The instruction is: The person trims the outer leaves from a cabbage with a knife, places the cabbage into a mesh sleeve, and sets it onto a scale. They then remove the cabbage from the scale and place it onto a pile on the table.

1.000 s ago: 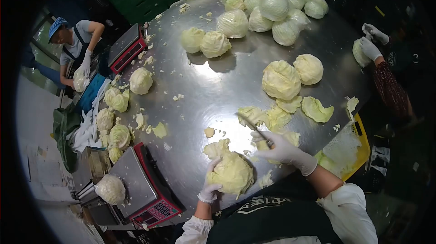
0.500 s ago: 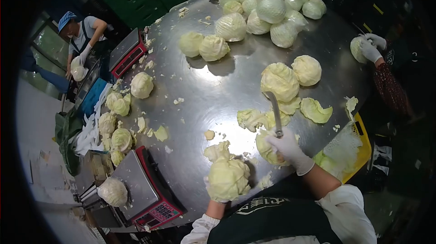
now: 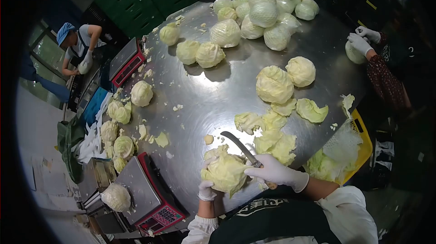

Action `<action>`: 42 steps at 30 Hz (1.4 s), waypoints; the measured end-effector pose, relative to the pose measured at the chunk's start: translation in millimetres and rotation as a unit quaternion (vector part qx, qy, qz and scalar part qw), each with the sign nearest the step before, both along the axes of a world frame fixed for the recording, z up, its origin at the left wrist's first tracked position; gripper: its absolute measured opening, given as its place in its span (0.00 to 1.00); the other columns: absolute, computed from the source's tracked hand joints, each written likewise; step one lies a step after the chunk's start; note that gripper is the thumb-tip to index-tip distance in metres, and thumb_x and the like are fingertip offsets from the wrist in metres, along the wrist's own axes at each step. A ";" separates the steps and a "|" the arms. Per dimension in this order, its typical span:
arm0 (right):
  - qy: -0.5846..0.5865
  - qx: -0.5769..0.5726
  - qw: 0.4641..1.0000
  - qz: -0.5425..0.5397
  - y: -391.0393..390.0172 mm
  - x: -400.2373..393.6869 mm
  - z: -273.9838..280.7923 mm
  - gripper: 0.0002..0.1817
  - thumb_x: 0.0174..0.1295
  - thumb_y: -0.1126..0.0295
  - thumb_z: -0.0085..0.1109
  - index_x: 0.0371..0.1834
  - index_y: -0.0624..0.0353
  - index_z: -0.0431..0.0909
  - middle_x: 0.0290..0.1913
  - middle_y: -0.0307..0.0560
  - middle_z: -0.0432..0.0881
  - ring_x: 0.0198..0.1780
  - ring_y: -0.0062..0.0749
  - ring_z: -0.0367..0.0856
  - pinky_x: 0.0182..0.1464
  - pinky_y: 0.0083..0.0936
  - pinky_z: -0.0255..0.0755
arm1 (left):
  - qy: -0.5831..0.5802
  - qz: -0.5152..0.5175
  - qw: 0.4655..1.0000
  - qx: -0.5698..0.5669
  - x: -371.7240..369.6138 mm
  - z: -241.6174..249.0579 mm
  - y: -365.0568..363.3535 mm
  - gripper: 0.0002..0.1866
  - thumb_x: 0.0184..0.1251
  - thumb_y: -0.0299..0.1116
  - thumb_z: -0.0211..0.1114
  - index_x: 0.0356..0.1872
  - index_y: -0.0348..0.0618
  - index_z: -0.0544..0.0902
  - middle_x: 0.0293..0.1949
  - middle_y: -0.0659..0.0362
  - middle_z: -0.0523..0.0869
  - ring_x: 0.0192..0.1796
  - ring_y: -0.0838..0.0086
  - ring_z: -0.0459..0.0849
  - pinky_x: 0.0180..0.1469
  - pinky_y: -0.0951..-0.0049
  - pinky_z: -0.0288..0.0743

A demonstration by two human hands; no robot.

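My left hand (image 3: 207, 191), in a white glove, supports a cabbage (image 3: 225, 173) from its left and underside near the table's front edge; part of the hand is hidden behind it. Loosened outer leaves stick up at the cabbage's far side. My right hand (image 3: 278, 172), also gloved, is closed around a curved knife (image 3: 241, 147), whose blade points away and to the left above the table. Its fingers are at the cabbage's right side. Loose cabbage leaves (image 3: 278, 146) lie just beyond the right hand.
Two trimmed cabbages (image 3: 274, 84) sit further off, with wrapped cabbages (image 3: 263, 13) piled at the back. A red scale (image 3: 154, 194) stands at left. A yellow basket (image 3: 363, 142) with leaves is at right. Co-workers' gloved hands (image 3: 361, 42) show around the metal table (image 3: 181, 121).
My right hand has moved left with the knife to the cabbage, leaving leaves where it was. The cabbage has tilted slightly. A co-worker's cabbage now rests on the table's far left.
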State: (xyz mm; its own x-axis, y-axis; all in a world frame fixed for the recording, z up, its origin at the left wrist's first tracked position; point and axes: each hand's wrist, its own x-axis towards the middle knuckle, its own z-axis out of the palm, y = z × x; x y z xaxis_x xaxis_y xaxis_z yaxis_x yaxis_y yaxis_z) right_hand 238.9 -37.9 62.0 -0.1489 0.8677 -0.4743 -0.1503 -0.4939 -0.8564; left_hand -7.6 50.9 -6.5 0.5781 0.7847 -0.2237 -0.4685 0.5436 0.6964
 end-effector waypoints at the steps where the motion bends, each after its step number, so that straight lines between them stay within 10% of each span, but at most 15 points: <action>1: 0.093 -0.043 0.995 -0.005 -1.3 4.7 0.4 0.25 0.66 0.64 0.70 0.62 0.66 0.77 0.43 0.44 0.86 0.43 0.25 0.84 0.48 0.23 0.79 | -0.003 -0.006 1.000 0.009 -0.4 2.9 1.2 0.50 0.39 0.40 0.69 0.73 0.36 0.67 0.66 0.42 0.77 0.66 0.49 0.79 0.72 0.52 0.74; 5: -0.100 0.136 0.956 -0.242 16.5 29.3 -1.0 0.24 0.65 0.65 0.71 0.60 0.66 0.78 0.42 0.42 0.85 0.40 0.24 0.84 0.44 0.20 0.79 | -0.001 -0.029 0.996 -0.084 -30.7 -33.3 6.6 0.51 0.41 0.42 0.69 0.73 0.33 0.67 0.68 0.43 0.77 0.67 0.51 0.80 0.72 0.53 0.74; 8: -0.261 0.271 0.910 -0.174 18.7 20.5 -6.3 0.25 0.64 0.63 0.72 0.59 0.65 0.79 0.44 0.43 0.86 0.39 0.25 0.84 0.42 0.23 0.78 | -0.051 -0.049 0.988 -0.138 -16.2 -22.6 2.5 0.50 0.44 0.47 0.69 0.72 0.31 0.68 0.68 0.43 0.78 0.67 0.53 0.80 0.71 0.53 0.74; 14: -0.197 0.146 0.969 -0.024 31.0 -9.7 -21.1 0.21 0.64 0.63 0.69 0.55 0.65 0.81 0.37 0.46 0.86 0.37 0.29 0.83 0.42 0.26 0.77 | -0.072 -0.147 0.981 -0.106 -9.9 -43.6 -3.6 0.47 0.51 0.54 0.69 0.69 0.32 0.71 0.66 0.43 0.79 0.64 0.55 0.81 0.69 0.56 0.76; 16: -0.276 0.144 0.949 -0.047 32.7 7.2 -59.7 0.19 0.64 0.64 0.68 0.53 0.64 0.82 0.34 0.46 0.86 0.36 0.30 0.83 0.42 0.26 0.76 | 0.026 -0.106 0.994 0.027 -26.3 -86.2 -12.2 0.40 0.65 0.57 0.61 0.67 0.32 0.73 0.65 0.40 0.78 0.62 0.56 0.82 0.67 0.58 0.77; 19: -0.335 0.135 0.929 -0.083 23.9 27.9 -71.1 0.20 0.64 0.60 0.67 0.54 0.61 0.81 0.38 0.49 0.86 0.38 0.41 0.85 0.43 0.32 0.78 | -0.103 -0.034 0.992 -0.062 -11.9 -32.3 -8.0 0.36 0.75 0.58 0.50 0.65 0.32 0.74 0.63 0.39 0.79 0.61 0.56 0.82 0.66 0.56 0.77; 20: -0.313 0.119 0.937 -0.099 21.2 27.7 -69.7 0.23 0.62 0.56 0.67 0.56 0.58 0.80 0.45 0.52 0.86 0.42 0.51 0.87 0.44 0.39 0.79 | 0.196 0.020 0.964 0.178 -16.0 -29.3 9.5 0.24 0.81 0.47 0.53 0.68 0.43 0.73 0.64 0.49 0.80 0.64 0.52 0.80 0.71 0.49 0.72; 21: -0.312 0.136 0.936 -0.092 20.2 25.8 -68.3 0.23 0.62 0.56 0.67 0.56 0.58 0.80 0.45 0.52 0.86 0.42 0.51 0.87 0.44 0.39 0.79 | 0.196 0.034 0.962 0.190 -16.8 -18.7 26.6 0.24 0.81 0.47 0.53 0.68 0.43 0.73 0.64 0.49 0.80 0.64 0.52 0.80 0.71 0.49 0.72; 24: -0.498 0.195 0.844 -0.047 18.8 18.9 -59.1 0.33 0.59 0.52 0.69 0.67 0.53 0.73 0.61 0.53 0.79 0.47 0.53 0.86 0.46 0.44 0.80 | -0.151 0.114 0.973 -0.135 -19.6 17.4 72.4 0.33 0.71 0.60 0.55 0.70 0.51 0.74 0.69 0.55 0.78 0.68 0.54 0.78 0.62 0.46 0.79; 31: -0.577 0.096 0.811 0.002 -36.0 59.4 -67.1 0.48 0.54 0.46 0.72 0.77 0.52 0.63 0.70 0.54 0.72 0.52 0.55 0.85 0.53 0.46 0.79 | -0.204 0.354 0.847 -0.339 -82.1 0.6 199.4 0.40 0.61 0.66 0.61 0.71 0.57 0.74 0.69 0.56 0.76 0.69 0.51 0.75 0.62 0.42 0.81; 33: -0.592 0.091 0.799 -0.049 -76.2 89.4 -74.8 0.49 0.54 0.46 0.72 0.77 0.53 0.63 0.70 0.55 0.71 0.52 0.55 0.85 0.54 0.45 0.79 | -0.203 0.455 0.857 -0.128 -85.5 -33.3 233.6 0.45 0.60 0.68 0.64 0.75 0.58 0.68 0.77 0.49 0.64 0.70 0.47 0.74 0.64 0.39 0.78; 35: -0.582 0.084 0.800 -0.116 -121.0 116.1 -73.9 0.50 0.52 0.47 0.74 0.76 0.57 0.63 0.72 0.56 0.71 0.59 0.55 0.82 0.60 0.44 0.77 | -0.153 0.484 0.836 -0.210 -55.9 -8.1 242.4 0.47 0.61 0.66 0.67 0.78 0.60 0.63 0.77 0.47 0.62 0.69 0.49 0.75 0.64 0.40 0.77; 39: -0.596 0.025 0.766 -0.240 -183.1 139.9 -73.5 0.54 0.49 0.56 0.80 0.78 0.62 0.60 0.73 0.61 0.70 0.73 0.53 0.70 0.70 0.41 0.70 | 0.099 0.244 0.965 0.013 68.3 -2.0 228.6 0.39 0.68 0.45 0.71 0.77 0.55 0.63 0.71 0.49 0.68 0.63 0.57 0.79 0.59 0.59 0.81; 42: -0.578 0.062 0.702 -0.411 -198.1 136.8 -96.5 0.49 0.51 0.67 0.80 0.75 0.66 0.61 0.66 0.66 0.75 0.68 0.53 0.75 0.65 0.38 0.74 | 0.236 -0.021 0.936 0.261 184.6 22.0 182.1 0.44 0.62 0.38 0.78 0.76 0.49 0.63 0.73 0.47 0.67 0.70 0.59 0.71 0.63 0.58 0.79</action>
